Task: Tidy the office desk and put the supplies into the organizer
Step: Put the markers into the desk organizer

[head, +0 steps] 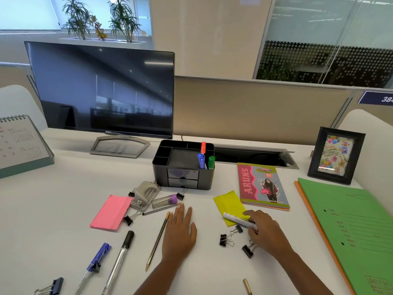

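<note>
The right hand (pixel 264 233) has its fingers and thumb curled round one end of a white marker (pixel 237 220), which lies slantwise across the near corner of the yellow pad (pixel 228 202); whether it is lifted clear of the pad I cannot tell. The left hand (pixel 180 228) rests flat on the desk (pixel 202 269), fingers straight and holding nothing, just beside a pencil (pixel 158 237). The step in hand looks to be taking this marker to the organizer (pixel 205 177), which stands well beyond both hands, in front of the monitor (pixel 102 88). Its right-hand slot already holds 2 blue markers (pixel 201 160), a green one (pixel 211 161) and a red one (pixel 203 147), so the free gap there is likely narrow. To do it well, lift the marker straight up so the pad does not drag along with it, and keep the wrist high enough to miss the 3 clips (pixel 225 239) lying by the hand. Turn the marker upright on the way across, since the grip is at one end and the long free end will swing. Lower it into the gap between the standing markers, not onto their caps, and let go only once it has bottomed out. The left hand could steady the organizer if it shifts.
</note>
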